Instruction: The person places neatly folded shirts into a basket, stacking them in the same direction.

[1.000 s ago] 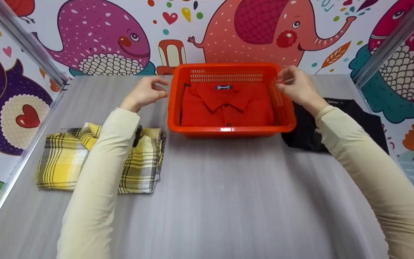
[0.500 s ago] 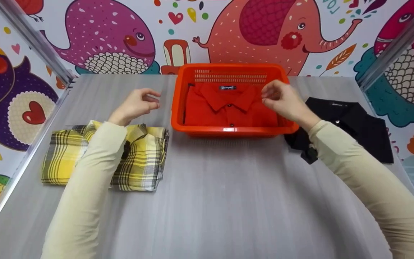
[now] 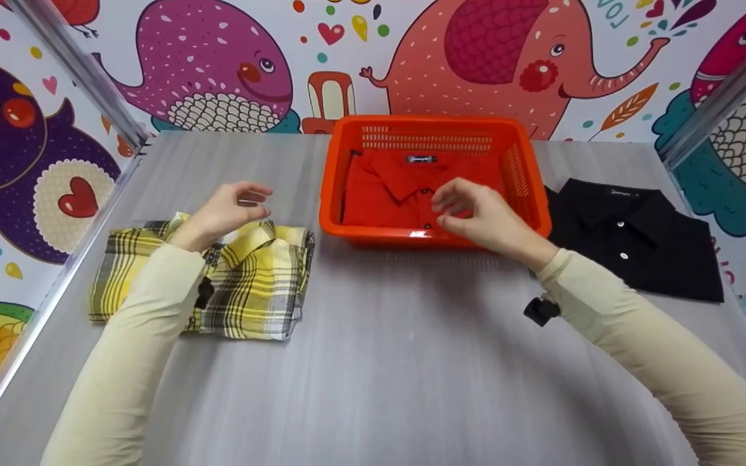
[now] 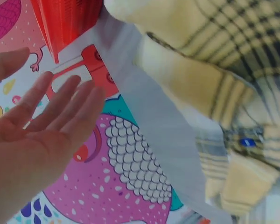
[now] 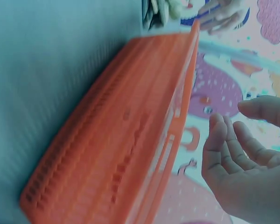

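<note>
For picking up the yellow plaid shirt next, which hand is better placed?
Probably the left hand: it holds nothing and is nearer the plaid shirt; the right hand is by the red basket.

The person's left sleeve (image 3: 120,349) and right sleeve (image 3: 655,353) are long, plain, pale cream and softly creased. Near each sleeve's end shows a small black block (image 3: 542,311). The left hand (image 3: 227,210) and right hand (image 3: 484,219) are bare.

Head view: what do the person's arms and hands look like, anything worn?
Left sleeve and right sleeve: long, plain, pale cream, wrinkled, reaching the wrists. A small black piece shows beside each. Left hand and right hand: bare, no gloves.
</note>
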Motion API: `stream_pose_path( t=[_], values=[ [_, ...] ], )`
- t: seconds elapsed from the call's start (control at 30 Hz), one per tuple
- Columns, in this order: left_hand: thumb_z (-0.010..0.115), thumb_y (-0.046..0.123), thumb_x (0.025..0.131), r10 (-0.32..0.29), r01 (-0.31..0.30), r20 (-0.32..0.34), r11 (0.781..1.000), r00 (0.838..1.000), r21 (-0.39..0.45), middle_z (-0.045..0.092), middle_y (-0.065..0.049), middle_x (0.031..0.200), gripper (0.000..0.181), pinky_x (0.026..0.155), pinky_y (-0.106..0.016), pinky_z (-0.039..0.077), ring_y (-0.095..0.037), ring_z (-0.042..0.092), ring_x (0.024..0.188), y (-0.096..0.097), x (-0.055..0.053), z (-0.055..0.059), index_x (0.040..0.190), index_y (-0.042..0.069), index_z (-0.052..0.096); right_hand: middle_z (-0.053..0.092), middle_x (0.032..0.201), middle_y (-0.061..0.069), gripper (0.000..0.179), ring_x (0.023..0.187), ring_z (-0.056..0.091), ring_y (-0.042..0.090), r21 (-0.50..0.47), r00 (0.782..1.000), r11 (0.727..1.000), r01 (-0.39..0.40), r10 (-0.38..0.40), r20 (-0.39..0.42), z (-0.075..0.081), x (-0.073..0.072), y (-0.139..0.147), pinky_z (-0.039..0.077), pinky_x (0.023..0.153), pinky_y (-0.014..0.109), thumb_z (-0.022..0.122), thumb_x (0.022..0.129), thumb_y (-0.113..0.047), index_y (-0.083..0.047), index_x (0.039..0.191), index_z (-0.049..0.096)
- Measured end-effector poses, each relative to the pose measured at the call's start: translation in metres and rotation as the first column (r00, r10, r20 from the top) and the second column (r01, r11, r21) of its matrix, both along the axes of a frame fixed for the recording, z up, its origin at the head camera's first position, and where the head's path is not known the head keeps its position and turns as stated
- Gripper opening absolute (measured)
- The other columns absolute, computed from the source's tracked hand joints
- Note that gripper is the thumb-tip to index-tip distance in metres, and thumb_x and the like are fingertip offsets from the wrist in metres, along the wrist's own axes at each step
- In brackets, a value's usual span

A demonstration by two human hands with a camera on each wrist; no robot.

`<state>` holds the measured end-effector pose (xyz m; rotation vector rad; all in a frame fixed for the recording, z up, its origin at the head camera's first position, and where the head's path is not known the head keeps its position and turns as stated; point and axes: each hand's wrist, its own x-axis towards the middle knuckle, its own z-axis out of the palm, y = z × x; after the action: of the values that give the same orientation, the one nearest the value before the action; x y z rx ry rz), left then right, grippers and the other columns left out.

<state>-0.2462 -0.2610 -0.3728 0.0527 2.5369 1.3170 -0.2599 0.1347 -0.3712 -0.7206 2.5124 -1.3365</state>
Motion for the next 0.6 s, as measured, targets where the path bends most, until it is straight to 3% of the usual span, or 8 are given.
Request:
stream_pose_path(
  t=[0.17,0.27,0.37,0.5,0.6],
  values=[
    [0.056,0.006,0.094,0.022,-0.020,0.030,0.998,0.999,-0.052,0.025,-0.032,0.148,0.053,0.110,-0.054,0.024,-0.046,0.019,0.138,-0.027,0.012,-0.004,0.141,-0.008,0.037,0.062,0.111,0.015,0.027,0.097,0.061,0.022,-0.013,0.996,0.997,-0.082,0.082,0.021,-0.006,0.014,-0.013,0.052,0.086,0.040,0.066,0.089,-0.003,0.000,0.115,0.059],
    [0.057,0.007,0.093,0.052,-0.049,0.059,0.998,0.997,-0.046,0.014,-0.033,0.152,0.065,0.109,-0.058,0.024,-0.048,0.024,0.134,-0.047,0.020,-0.007,0.148,-0.006,0.025,0.062,0.111,0.015,0.028,0.096,0.062,0.022,-0.038,0.991,0.991,-0.126,0.128,0.045,-0.012,0.021,-0.019,0.053,0.086,0.039,0.066,0.089,-0.001,0.001,0.115,0.059],
    [0.061,0.008,0.092,0.099,-0.096,0.075,0.995,0.992,-0.043,0.002,-0.033,0.154,0.082,0.107,-0.064,0.020,-0.051,0.021,0.134,-0.070,0.027,-0.010,0.152,-0.001,0.007,0.062,0.110,0.013,0.029,0.096,0.063,0.022,-0.072,0.982,0.983,-0.167,0.172,0.075,-0.018,0.027,-0.024,0.053,0.086,0.038,0.066,0.088,0.000,0.002,0.116,0.058],
    [0.063,0.006,0.090,0.161,-0.159,0.058,0.987,0.985,-0.036,-0.014,-0.033,0.152,0.095,0.107,-0.067,0.008,-0.053,-0.003,0.138,-0.098,0.035,-0.013,0.151,0.001,-0.009,0.063,0.110,0.009,0.030,0.097,0.063,0.022,-0.081,0.974,0.976,-0.201,0.208,0.091,-0.027,0.034,-0.029,0.052,0.088,0.037,0.067,0.088,0.000,0.000,0.117,0.058],
    [0.061,0.003,0.089,0.196,-0.195,0.042,0.980,0.980,-0.030,-0.017,-0.035,0.150,0.097,0.109,-0.065,0.003,-0.053,-0.008,0.137,-0.116,0.041,-0.016,0.149,-0.002,-0.014,0.062,0.112,0.010,0.032,0.099,0.062,0.023,-0.080,0.972,0.974,-0.210,0.217,0.090,-0.034,0.037,-0.031,0.052,0.088,0.038,0.067,0.087,0.001,0.001,0.118,0.058]
  ],
)
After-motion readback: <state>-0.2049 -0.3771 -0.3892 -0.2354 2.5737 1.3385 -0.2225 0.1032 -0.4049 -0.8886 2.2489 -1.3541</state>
